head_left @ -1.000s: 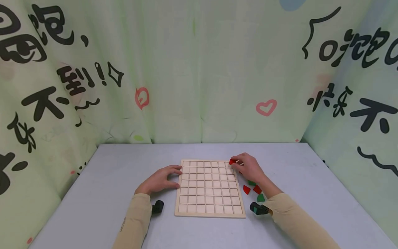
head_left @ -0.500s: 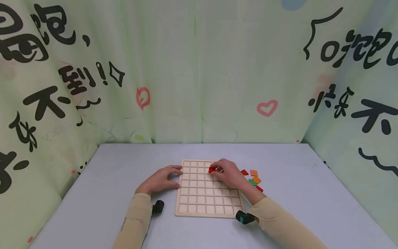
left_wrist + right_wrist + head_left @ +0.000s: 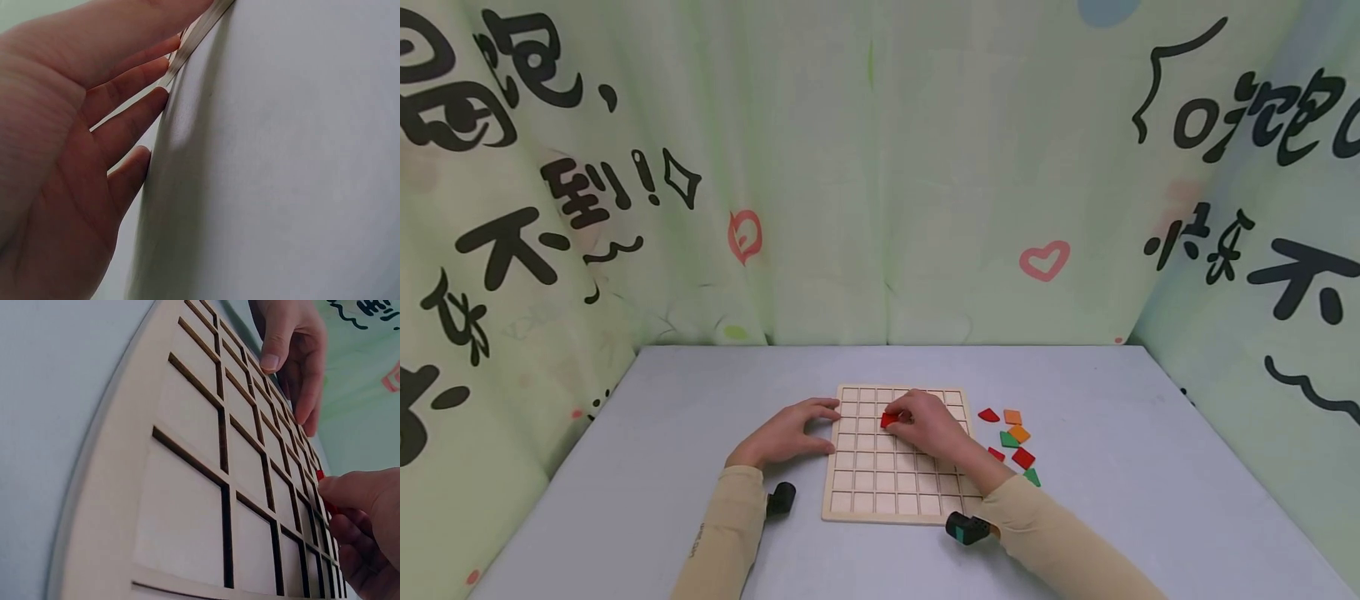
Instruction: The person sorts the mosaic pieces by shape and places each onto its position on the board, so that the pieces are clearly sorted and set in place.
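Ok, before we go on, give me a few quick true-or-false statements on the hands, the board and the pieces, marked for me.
1. The right hand holds a red piece. True.
2. The left hand is well away from the wooden board. False: its fingertips are at the board's left edge.
3. The loose pieces lie to the right of the board. True.
4. The loose pieces are all green. False: there are red, orange and green ones.
5. The right hand is over the board's grid. True.
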